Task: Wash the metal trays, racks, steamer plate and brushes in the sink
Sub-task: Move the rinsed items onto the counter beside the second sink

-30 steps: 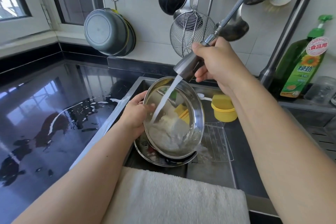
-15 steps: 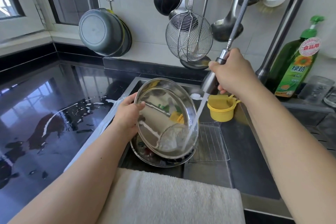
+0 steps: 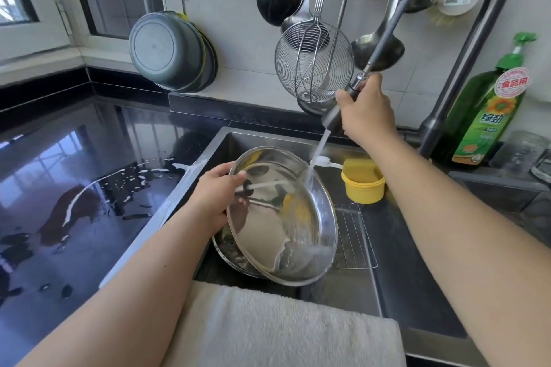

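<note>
- Left hand (image 3: 213, 202) fingers grasp the round metal tray (image 3: 280, 223) by its rim at 9 o'clock, thumb over the edge; tray tilted, open face toward the camera.
- Right hand (image 3: 368, 112) fingers wrapped around the pull-out sprayer head (image 3: 332, 118), hose running up toward 1 o'clock.
- Water stream (image 3: 316, 158) leaves the sprayer and hits the tray's inner wall near its 1 o'clock rim, pooling at the tray's 5 o'clock side.
- Tray sits over the sink (image 3: 417, 277), above a second round tray (image 3: 229, 250) lying under it.
- Wire rack (image 3: 354, 235) lies flat on the sink floor, at 3 o'clock of the held tray.
- Yellow cup (image 3: 362, 183) stands at the sink's back edge, 1 o'clock from the tray.
- White towel (image 3: 283, 328) draped over the sink's front rim at 6 o'clock.
- Black worktop (image 3: 74, 188) at 9 o'clock is wet, with puddles.
- Green detergent bottle (image 3: 489, 110) stands at 3 o'clock of the right hand, beside the tap column.
</note>
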{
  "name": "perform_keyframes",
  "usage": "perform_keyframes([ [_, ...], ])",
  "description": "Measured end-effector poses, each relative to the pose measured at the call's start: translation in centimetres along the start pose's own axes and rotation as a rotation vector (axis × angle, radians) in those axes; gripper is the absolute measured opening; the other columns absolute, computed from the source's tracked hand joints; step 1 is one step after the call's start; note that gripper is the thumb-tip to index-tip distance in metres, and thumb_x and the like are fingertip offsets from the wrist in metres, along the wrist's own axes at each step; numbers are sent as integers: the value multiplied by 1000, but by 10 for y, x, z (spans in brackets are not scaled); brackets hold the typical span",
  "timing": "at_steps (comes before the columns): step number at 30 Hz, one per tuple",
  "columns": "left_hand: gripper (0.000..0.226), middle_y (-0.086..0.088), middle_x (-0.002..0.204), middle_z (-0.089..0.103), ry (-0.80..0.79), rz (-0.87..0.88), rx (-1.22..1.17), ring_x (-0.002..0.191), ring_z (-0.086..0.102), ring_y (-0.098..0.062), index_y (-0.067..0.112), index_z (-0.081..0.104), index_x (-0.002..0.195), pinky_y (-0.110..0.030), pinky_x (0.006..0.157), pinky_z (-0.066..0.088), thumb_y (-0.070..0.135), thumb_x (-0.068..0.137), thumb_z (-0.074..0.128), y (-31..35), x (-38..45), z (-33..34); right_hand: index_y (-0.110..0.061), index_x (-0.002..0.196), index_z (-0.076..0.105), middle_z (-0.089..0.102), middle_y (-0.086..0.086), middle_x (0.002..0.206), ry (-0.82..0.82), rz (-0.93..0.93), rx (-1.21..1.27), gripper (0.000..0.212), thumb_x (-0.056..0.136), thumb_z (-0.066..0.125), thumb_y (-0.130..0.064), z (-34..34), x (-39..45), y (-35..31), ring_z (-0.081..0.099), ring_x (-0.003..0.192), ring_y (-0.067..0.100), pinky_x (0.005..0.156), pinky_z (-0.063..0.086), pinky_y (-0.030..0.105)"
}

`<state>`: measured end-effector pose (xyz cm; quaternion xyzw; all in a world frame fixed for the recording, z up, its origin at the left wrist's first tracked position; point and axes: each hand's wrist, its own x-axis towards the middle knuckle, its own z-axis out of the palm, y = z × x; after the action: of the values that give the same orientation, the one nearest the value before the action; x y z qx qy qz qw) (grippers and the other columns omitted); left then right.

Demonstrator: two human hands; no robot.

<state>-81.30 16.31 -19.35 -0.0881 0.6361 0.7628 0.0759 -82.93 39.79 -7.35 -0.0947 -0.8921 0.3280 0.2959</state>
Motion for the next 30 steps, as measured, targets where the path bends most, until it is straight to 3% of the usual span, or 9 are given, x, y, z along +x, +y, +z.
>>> perform_keyframes([
  [3,22,-12,101,79,-38,13,36,93,76,-30,18,75,116,-48,83,63,9,104,59,-1,0,1,-15,133,38,59,0,107,4,17,55,41,102,53,-38,10,3,-7,60,90,25,81,49,37],
  [6,22,1,80,79,-102,25,61,67,76,-14,20,73,114,-34,57,61,9,106,55,1,-4,3,-18,126,39,64,4,107,-30,42,174,38,100,56,-40,17,3,-15,71,83,31,75,62,46],
  [10,29,-7,96,80,-130,13,35,90,77,-27,18,74,122,-53,85,62,6,106,53,4,-9,6,-17,118,40,63,8,109,-91,63,342,28,102,56,-34,20,-2,-26,70,71,24,53,59,29],
  [14,32,-9,105,79,-100,21,28,92,78,-25,21,75,121,-37,71,64,4,106,52,4,-9,4,-16,116,43,64,8,103,-146,70,486,27,102,57,-33,15,-11,-40,64,55,15,55,60,30],
  [21,43,-9,103,80,-137,27,20,88,78,-26,27,76,118,-42,78,64,-5,102,52,5,-16,7,-12,110,48,65,13,96,-273,86,593,28,100,60,-34,-13,-28,-45,58,48,15,52,55,32],
  [24,59,-10,103,79,-142,21,40,88,78,-29,28,74,120,-43,69,65,-18,95,46,6,-22,8,-13,112,51,64,9,85,-269,66,452,29,97,61,-36,-32,-34,-30,57,49,17,51,53,33],
  [27,72,-5,116,76,-84,60,108,96,77,-24,31,59,143,-43,76,65,-19,93,44,4,-24,12,-21,111,46,60,1,89,-154,44,133,28,95,57,-41,-42,-36,-4,64,80,28,72,56,46],
  [29,79,3,131,68,-67,136,280,100,74,-19,41,47,151,-40,84,63,-14,94,43,8,-29,19,-19,111,42,54,-2,87,-103,35,26,26,98,54,-39,-45,-35,9,58,88,31,72,45,42],
  [30,78,5,134,64,-72,192,438,90,72,-12,44,46,150,-31,76,62,-11,95,40,13,-33,24,-19,110,41,51,-3,85,-90,30,16,26,99,54,-37,-46,-35,13,56,87,30,71,39,38],
])
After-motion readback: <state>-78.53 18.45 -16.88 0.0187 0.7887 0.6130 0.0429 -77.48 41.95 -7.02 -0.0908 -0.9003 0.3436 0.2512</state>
